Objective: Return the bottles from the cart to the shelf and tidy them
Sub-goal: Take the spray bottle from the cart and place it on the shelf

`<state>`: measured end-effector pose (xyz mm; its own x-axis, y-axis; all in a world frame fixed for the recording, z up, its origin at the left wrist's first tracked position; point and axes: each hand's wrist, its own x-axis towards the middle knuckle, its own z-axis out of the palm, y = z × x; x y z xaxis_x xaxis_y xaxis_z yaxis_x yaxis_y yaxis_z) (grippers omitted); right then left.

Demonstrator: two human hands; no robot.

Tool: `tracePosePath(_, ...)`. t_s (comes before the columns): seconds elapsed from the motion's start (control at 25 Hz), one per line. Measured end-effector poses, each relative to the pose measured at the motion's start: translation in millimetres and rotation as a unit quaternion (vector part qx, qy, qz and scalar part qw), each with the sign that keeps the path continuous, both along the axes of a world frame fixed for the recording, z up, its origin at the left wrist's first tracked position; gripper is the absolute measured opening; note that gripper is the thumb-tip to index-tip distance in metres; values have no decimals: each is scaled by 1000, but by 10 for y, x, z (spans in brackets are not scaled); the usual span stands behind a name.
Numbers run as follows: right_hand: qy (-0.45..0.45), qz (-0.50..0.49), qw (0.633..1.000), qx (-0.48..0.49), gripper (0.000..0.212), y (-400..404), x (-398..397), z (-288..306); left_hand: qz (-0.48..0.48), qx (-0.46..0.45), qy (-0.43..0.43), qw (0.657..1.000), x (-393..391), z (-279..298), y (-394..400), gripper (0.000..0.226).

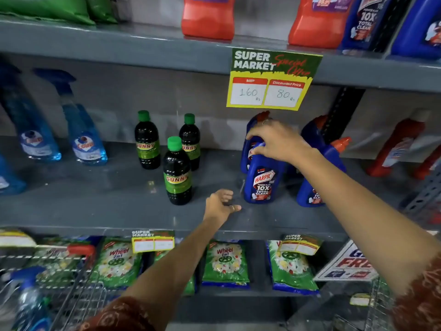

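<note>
A blue Harpic bottle stands upright on the grey middle shelf. My right hand grips its neck from above. Behind it is another blue Harpic bottle, and two more stand to the right. My left hand hovers over the shelf, empty, with its fingers loosely curled, just left of the held bottle. Three dark Sunny bottles with green caps stand left of it. The wire cart at lower left holds a blue spray bottle.
Blue spray bottles stand at the shelf's left, red bottles at its right. A yellow price sign hangs from the shelf above. Green Wheel detergent packs fill the shelf below. Orange and blue jugs stand on the top shelf.
</note>
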<state>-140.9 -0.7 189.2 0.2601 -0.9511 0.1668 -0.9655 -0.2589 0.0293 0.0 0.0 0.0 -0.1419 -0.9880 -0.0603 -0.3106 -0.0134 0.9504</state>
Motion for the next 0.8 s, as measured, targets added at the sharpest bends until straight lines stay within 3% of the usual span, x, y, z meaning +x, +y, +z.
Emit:
tracePosePath(0.16,-6,62,998,-17,29,155,452,-192,134,-37,-23,990,697,-12,370,27)
tracePosePath(0.36,-14,157,988,-1,28,325,1344,-560,272,-50,-64,959,1791,-187,934,20)
tracePosePath(0.56,-15,249,966,68,30,397,2371,-914,362,40,-120,924,2903,-503,1358,11)
tracePosePath(0.8,-34,306,935,173,23,213,3663,-1553,377,144,-136,905,3972,-980,1560,11)
